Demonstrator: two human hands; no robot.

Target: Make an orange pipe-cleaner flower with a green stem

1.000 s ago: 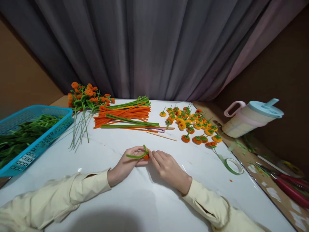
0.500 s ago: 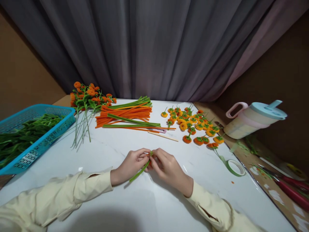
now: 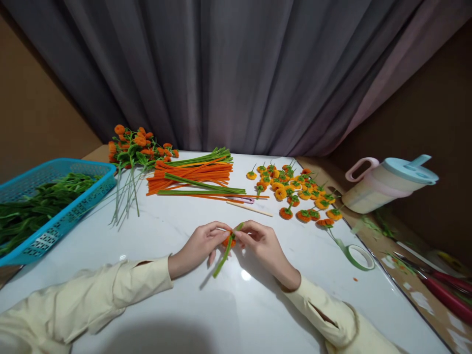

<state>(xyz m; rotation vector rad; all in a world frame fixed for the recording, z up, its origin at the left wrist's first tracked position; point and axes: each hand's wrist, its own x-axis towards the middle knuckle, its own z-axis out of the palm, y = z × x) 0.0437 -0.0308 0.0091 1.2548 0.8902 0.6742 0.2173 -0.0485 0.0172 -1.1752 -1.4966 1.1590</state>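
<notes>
My left hand (image 3: 199, 247) is closed on a small orange pipe-cleaner flower (image 3: 229, 242) just above the white table. Across the flower lies a green pipe cleaner (image 3: 220, 266), one end hanging down toward me. The fingers of my right hand (image 3: 266, 251) pinch the upper part of this green strip beside the flower. Part of the flower is hidden behind the fingers. Beyond my hands, a thin wooden stick (image 3: 250, 209) rests near bundled orange pipe cleaners (image 3: 199, 176) and green ones (image 3: 204, 184).
Several yellow and orange flower heads (image 3: 304, 192) are spread at the back right, near a roll of green tape (image 3: 360, 258). A cup with a straw lid (image 3: 383, 184) and red-handled pliers (image 3: 442, 290) stand farther right. At left are a blue basket (image 3: 73, 211) of green leaves and stemmed orange flowers (image 3: 138, 142).
My right hand has shifted slightly right, and my fingers have parted so more of the orange flower shows. The green pipe cleaner has swung to hang more steeply.
</notes>
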